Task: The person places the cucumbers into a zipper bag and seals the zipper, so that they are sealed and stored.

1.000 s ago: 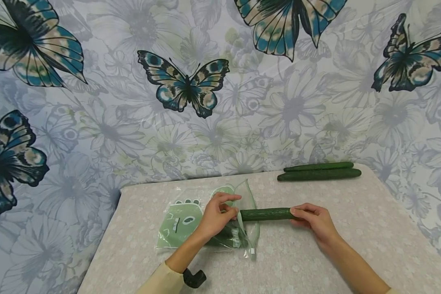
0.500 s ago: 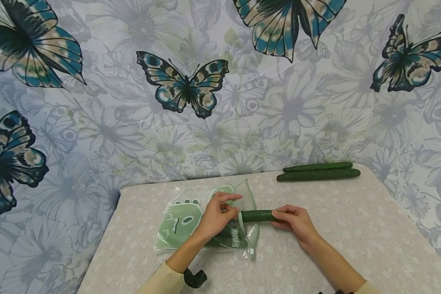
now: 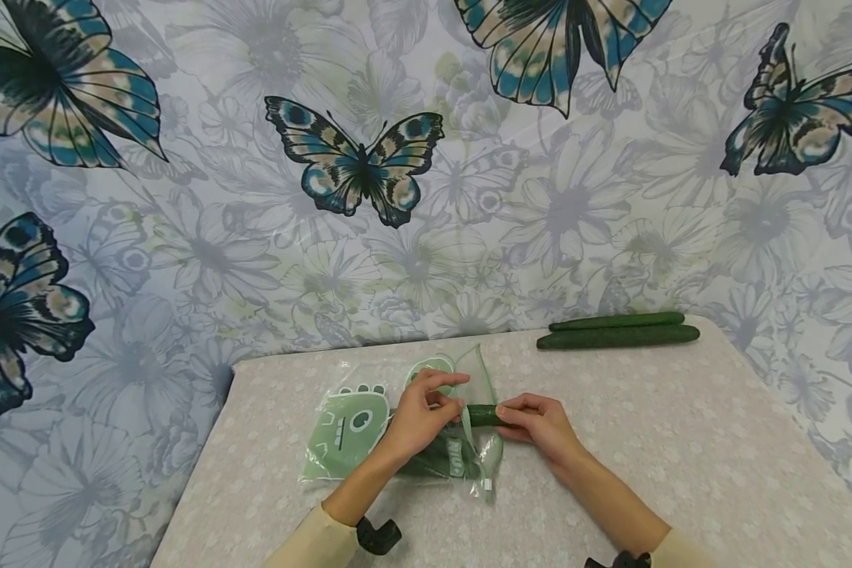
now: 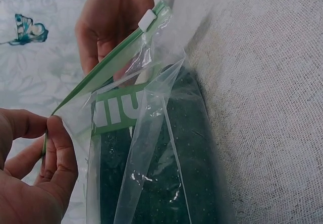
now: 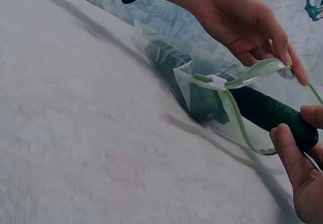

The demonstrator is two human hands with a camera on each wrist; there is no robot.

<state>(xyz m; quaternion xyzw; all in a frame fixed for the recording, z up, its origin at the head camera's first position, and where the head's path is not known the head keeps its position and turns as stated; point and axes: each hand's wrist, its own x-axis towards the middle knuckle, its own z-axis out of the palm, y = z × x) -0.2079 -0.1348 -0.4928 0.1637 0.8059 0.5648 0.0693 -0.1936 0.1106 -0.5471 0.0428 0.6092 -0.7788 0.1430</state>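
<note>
A clear zip bag [image 3: 324, 446] with a green cartoon print lies on the table, its mouth facing right. My left hand [image 3: 419, 418] pinches the bag's green upper rim, as the left wrist view shows at the fingertips [image 4: 60, 133]. A cucumber [image 5: 270, 110] passes through the open mouth, mostly inside. Thumb and fingers of my right hand [image 3: 539, 426] grip its outer end. Inside the bag, at least one more cucumber [image 5: 204, 108] lies alongside, nearer the bag's front edge. The white slider [image 4: 147, 20] sits at one end of the zip.
Two more cucumbers [image 3: 618, 338] lie side by side at the table's back right. A butterfly-print cloth [image 3: 511, 197] hangs behind the table. The patterned tablecloth [image 3: 681, 442] spreads to the right of my hands. Black straps with cameras [image 3: 379, 536] are on the wrists.
My right hand has moved left, sliding the cucumber deeper into the bag, so that only a short end sticks out. My left hand has stayed at the bag's rim.
</note>
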